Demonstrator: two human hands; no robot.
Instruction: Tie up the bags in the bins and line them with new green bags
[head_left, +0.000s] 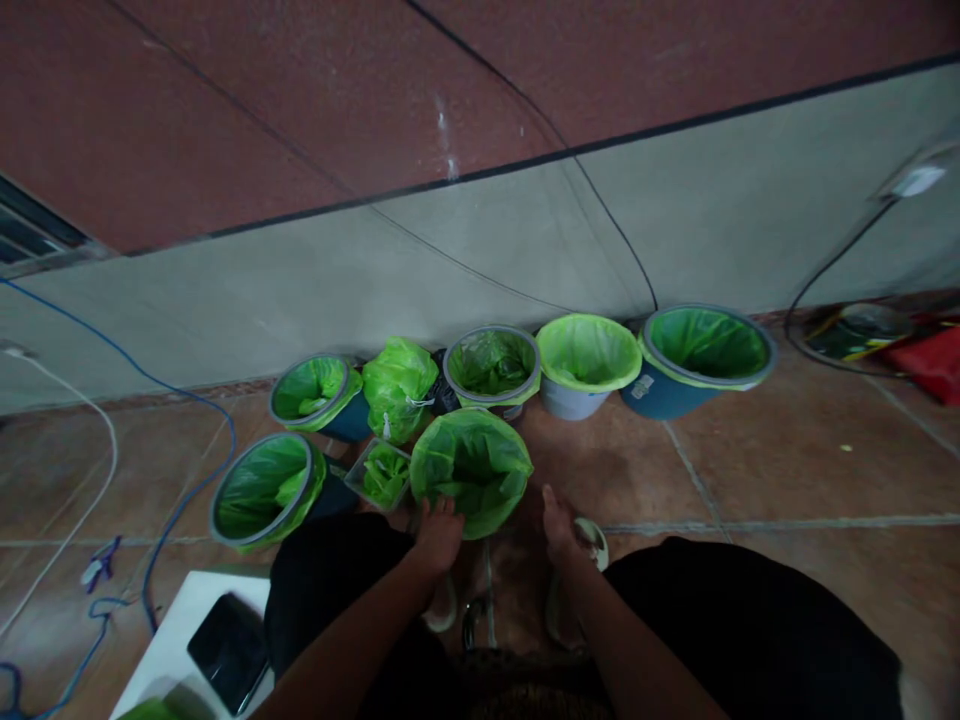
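A bin lined with a light green bag (471, 425) stands on the floor in front of me, between my knees and the row of bins. My left hand (437, 540) touches its near left rim with the fingers stretched out over the green liner; its thumb is hard to make out. To the right of this bin, my right hand (556, 522) hangs apart from it, fingers extended and holding nothing. Beside the bin on the left is a small square container (381, 474) with a green bag in it.
Along the wall stand more green-lined bins: a blue one (709, 345), a white one (589, 355) and a grey-rimmed one (491, 365). A knotted green bag (400, 388) sits between bins. Left lie a blue cable (196, 490) and a phone (229, 650) on a white surface.
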